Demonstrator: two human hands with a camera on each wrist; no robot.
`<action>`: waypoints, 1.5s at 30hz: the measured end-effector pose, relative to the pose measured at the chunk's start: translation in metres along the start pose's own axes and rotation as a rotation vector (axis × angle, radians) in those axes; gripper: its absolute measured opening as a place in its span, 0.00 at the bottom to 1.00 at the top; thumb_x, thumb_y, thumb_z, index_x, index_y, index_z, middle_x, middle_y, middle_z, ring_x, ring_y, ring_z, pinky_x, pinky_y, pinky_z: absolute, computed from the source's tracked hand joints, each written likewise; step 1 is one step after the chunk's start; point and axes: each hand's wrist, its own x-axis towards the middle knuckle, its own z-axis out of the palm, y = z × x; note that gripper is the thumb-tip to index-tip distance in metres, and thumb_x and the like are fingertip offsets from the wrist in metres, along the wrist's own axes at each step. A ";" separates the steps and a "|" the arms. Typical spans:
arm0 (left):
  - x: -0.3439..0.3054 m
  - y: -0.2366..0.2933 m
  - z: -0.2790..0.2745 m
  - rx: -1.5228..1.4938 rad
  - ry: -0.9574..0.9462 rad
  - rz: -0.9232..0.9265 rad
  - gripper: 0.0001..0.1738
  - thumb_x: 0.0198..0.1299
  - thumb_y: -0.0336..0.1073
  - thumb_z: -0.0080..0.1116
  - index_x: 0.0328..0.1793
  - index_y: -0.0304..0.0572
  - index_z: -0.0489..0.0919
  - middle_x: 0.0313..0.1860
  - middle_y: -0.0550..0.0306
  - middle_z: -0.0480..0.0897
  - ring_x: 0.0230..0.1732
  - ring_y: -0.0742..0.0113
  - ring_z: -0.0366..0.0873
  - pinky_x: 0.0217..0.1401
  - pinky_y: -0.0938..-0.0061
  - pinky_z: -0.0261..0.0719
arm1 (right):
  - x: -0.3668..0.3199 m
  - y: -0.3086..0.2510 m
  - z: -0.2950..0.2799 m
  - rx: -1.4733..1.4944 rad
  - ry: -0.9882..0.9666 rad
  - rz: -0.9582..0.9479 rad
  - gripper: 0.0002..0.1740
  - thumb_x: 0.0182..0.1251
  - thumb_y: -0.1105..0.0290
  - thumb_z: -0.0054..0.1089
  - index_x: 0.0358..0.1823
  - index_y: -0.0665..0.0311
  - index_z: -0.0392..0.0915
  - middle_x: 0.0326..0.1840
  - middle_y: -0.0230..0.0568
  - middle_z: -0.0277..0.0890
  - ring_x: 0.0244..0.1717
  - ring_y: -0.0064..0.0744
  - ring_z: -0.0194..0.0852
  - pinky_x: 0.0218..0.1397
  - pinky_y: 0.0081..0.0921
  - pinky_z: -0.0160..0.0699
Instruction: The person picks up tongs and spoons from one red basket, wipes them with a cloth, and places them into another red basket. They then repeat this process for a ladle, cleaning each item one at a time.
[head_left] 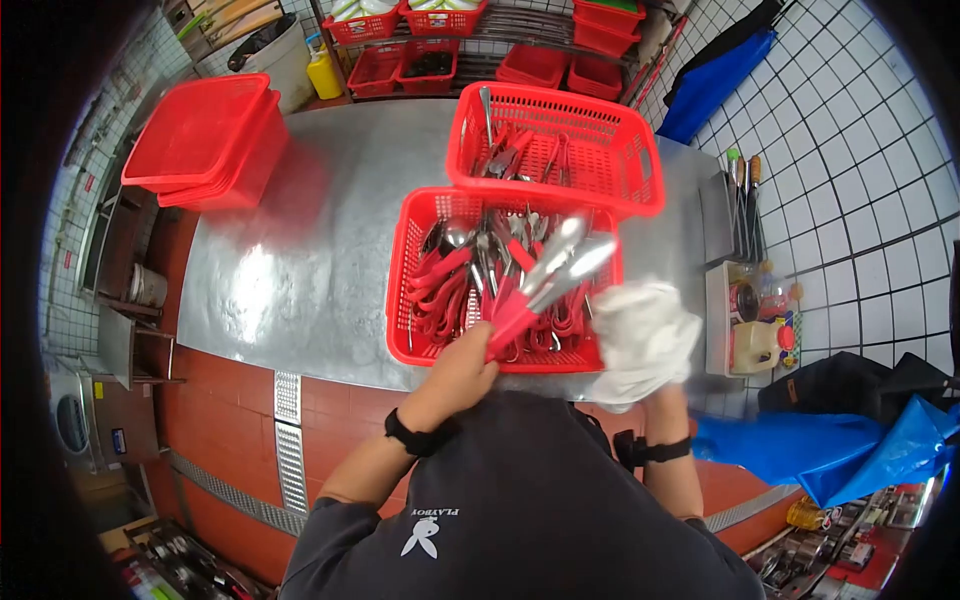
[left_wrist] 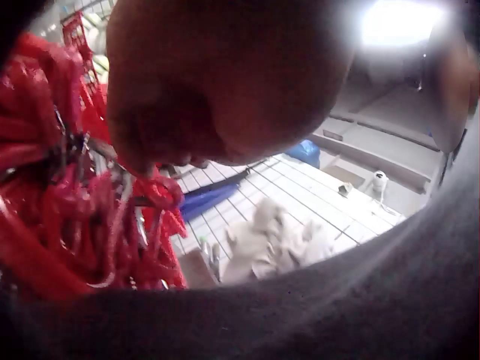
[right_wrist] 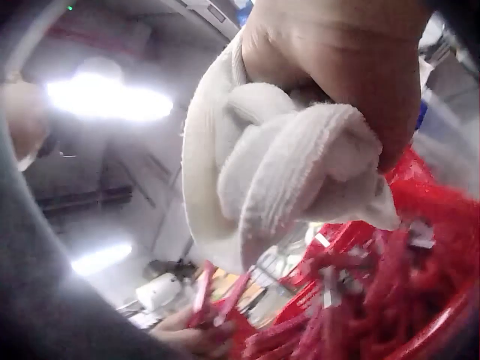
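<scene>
My left hand (head_left: 455, 372) grips a pair of tongs (head_left: 545, 285) by the red handles, silver ends pointing up and away to the right. The tongs are over the near red basket (head_left: 396, 320), which holds several red-handled tongs and other metal utensils. In the right wrist view the left hand (right_wrist: 191, 334) shows low, with red handle arms rising from it. My right hand (right_wrist: 337, 67) holds a bunched white cloth (head_left: 645, 340) at the basket's right side; the cloth hides most of the fingers. In the left wrist view the tongs' grip is in shadow.
A second red basket (head_left: 640, 165) with a few utensils stands behind, its near side against the first. Stacked red baskets (head_left: 215, 150) sit at the left of the steel table (head_left: 340, 220). Along the right wall are a container of bottles (head_left: 760, 335) and upright long-handled tools (head_left: 743, 200).
</scene>
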 end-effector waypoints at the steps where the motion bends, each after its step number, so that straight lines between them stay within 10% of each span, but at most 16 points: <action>1: 0.004 0.006 0.009 0.068 0.011 0.080 0.18 0.59 0.28 0.55 0.55 0.34 0.68 0.44 0.33 0.77 0.49 0.34 0.77 0.51 0.53 0.76 | -0.003 -0.010 0.020 0.290 0.025 0.054 0.19 0.79 0.62 0.48 0.65 0.61 0.66 0.60 0.39 0.73 0.59 0.33 0.73 0.62 0.32 0.76; 5: 0.018 0.029 0.027 -0.025 -0.196 0.140 0.16 0.60 0.28 0.54 0.54 0.34 0.68 0.48 0.34 0.77 0.51 0.34 0.77 0.53 0.51 0.75 | 0.010 -0.046 0.055 0.907 0.210 0.327 0.15 0.81 0.63 0.48 0.62 0.60 0.70 0.56 0.35 0.77 0.52 0.28 0.78 0.55 0.27 0.81; 11: 0.009 0.009 0.001 0.091 -0.185 0.137 0.16 0.58 0.27 0.54 0.53 0.37 0.70 0.46 0.37 0.77 0.51 0.36 0.77 0.52 0.52 0.76 | 0.037 0.010 -0.023 0.911 0.291 0.224 0.12 0.80 0.61 0.48 0.53 0.59 0.74 0.45 0.40 0.78 0.41 0.30 0.79 0.46 0.25 0.83; 13: -0.007 -0.009 -0.003 0.075 -0.131 0.107 0.15 0.58 0.26 0.54 0.52 0.36 0.71 0.43 0.39 0.78 0.48 0.39 0.78 0.50 0.55 0.76 | 0.036 0.030 -0.069 1.054 0.221 0.065 0.25 0.81 0.49 0.40 0.60 0.62 0.75 0.52 0.44 0.81 0.50 0.37 0.83 0.55 0.36 0.85; 17: -0.045 -0.029 -0.012 -0.121 0.048 -0.175 0.18 0.55 0.26 0.52 0.53 0.35 0.72 0.42 0.40 0.79 0.47 0.41 0.79 0.50 0.57 0.75 | 0.020 0.035 -0.093 0.731 0.684 0.237 0.24 0.81 0.50 0.43 0.57 0.61 0.77 0.50 0.40 0.83 0.48 0.32 0.83 0.53 0.30 0.84; 22: -0.052 -0.044 -0.021 -0.175 0.193 -0.275 0.16 0.57 0.27 0.53 0.52 0.35 0.71 0.38 0.42 0.79 0.43 0.44 0.80 0.49 0.60 0.76 | -0.026 0.163 -0.109 0.039 0.180 0.226 0.14 0.79 0.60 0.50 0.53 0.61 0.78 0.49 0.39 0.84 0.46 0.37 0.82 0.51 0.31 0.83; 24: -0.048 -0.046 -0.025 -0.201 0.251 -0.284 0.15 0.58 0.28 0.54 0.52 0.34 0.71 0.37 0.42 0.79 0.41 0.45 0.79 0.48 0.61 0.75 | -0.029 0.179 -0.097 -0.803 -0.164 0.363 0.19 0.75 0.62 0.53 0.60 0.64 0.74 0.58 0.44 0.80 0.57 0.44 0.78 0.65 0.36 0.76; 27: -0.046 -0.039 -0.034 -0.181 0.222 -0.287 0.13 0.62 0.30 0.55 0.52 0.34 0.72 0.36 0.42 0.79 0.40 0.48 0.79 0.46 0.61 0.75 | -0.065 0.231 -0.061 -0.695 0.195 0.143 0.29 0.72 0.61 0.53 0.70 0.66 0.65 0.71 0.51 0.68 0.73 0.48 0.64 0.78 0.39 0.58; 30: -0.044 -0.024 -0.045 -0.146 0.170 -0.300 0.13 0.65 0.34 0.57 0.51 0.34 0.72 0.37 0.40 0.79 0.40 0.49 0.79 0.44 0.61 0.74 | -0.066 0.241 -0.061 -0.900 0.164 -0.041 0.23 0.70 0.72 0.52 0.65 0.68 0.67 0.65 0.52 0.69 0.67 0.48 0.66 0.72 0.40 0.63; 36: -0.049 -0.012 -0.050 -0.027 0.067 -0.445 0.18 0.71 0.45 0.57 0.46 0.33 0.72 0.31 0.36 0.78 0.34 0.43 0.78 0.39 0.58 0.73 | -0.071 0.244 -0.074 -0.696 0.044 0.220 0.34 0.72 0.61 0.54 0.76 0.65 0.59 0.78 0.50 0.60 0.80 0.47 0.53 0.83 0.39 0.47; 38: -0.051 -0.025 -0.043 0.051 0.154 -0.334 0.19 0.75 0.48 0.51 0.45 0.35 0.75 0.27 0.50 0.76 0.31 0.60 0.74 0.38 0.65 0.73 | -0.071 0.244 -0.069 -0.653 0.060 0.194 0.33 0.71 0.61 0.54 0.75 0.65 0.61 0.77 0.50 0.62 0.79 0.46 0.55 0.83 0.39 0.48; 42: -0.051 -0.029 -0.040 0.024 0.132 -0.428 0.21 0.75 0.49 0.49 0.41 0.36 0.75 0.25 0.52 0.76 0.29 0.63 0.74 0.36 0.67 0.72 | -0.069 0.277 -0.074 -0.496 0.358 -0.029 0.29 0.65 0.69 0.58 0.68 0.66 0.66 0.66 0.52 0.66 0.69 0.51 0.62 0.75 0.40 0.58; 45: -0.047 -0.022 -0.041 -0.035 0.101 -0.491 0.23 0.74 0.50 0.51 0.42 0.32 0.73 0.29 0.37 0.78 0.34 0.44 0.79 0.39 0.59 0.74 | -0.065 0.246 -0.069 -0.885 0.160 -0.090 0.31 0.64 0.69 0.59 0.69 0.66 0.65 0.67 0.50 0.65 0.70 0.52 0.61 0.79 0.41 0.50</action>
